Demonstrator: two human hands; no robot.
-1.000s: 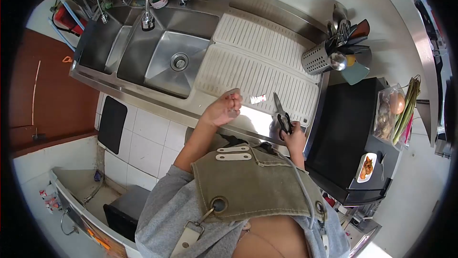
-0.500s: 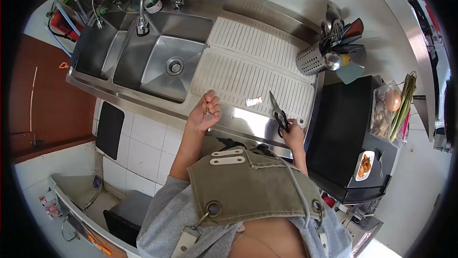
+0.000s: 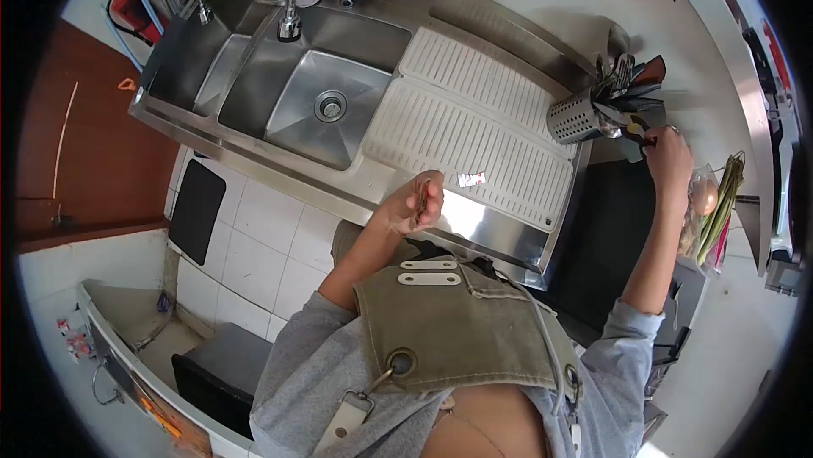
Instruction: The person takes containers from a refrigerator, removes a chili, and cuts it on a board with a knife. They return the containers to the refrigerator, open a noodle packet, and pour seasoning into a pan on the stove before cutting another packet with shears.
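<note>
My left hand (image 3: pixel 417 202) is raised over the counter's front edge, its fingers curled round something small and brownish that I cannot make out. My right hand (image 3: pixel 669 155) reaches out to the perforated metal utensil holder (image 3: pixel 573 119), closed on the dark handles of the scissors (image 3: pixel 637 129). Their blades are hidden among the utensils. A small white and red packet (image 3: pixel 471 179) lies on the cream ribbed drying mat (image 3: pixel 474 132), to the right of my left hand.
A double steel sink (image 3: pixel 330 106) with two faucets is at the left. Right of the mat is a black surface (image 3: pixel 605 221). Beyond my right forearm are a clear bag with an onion (image 3: pixel 704 198) and long green beans (image 3: pixel 722 212).
My right hand has lifted the scissors off the front right of the mat and carried them up and right to the utensil holder. My left hand stays curled, and the view has shifted.
</note>
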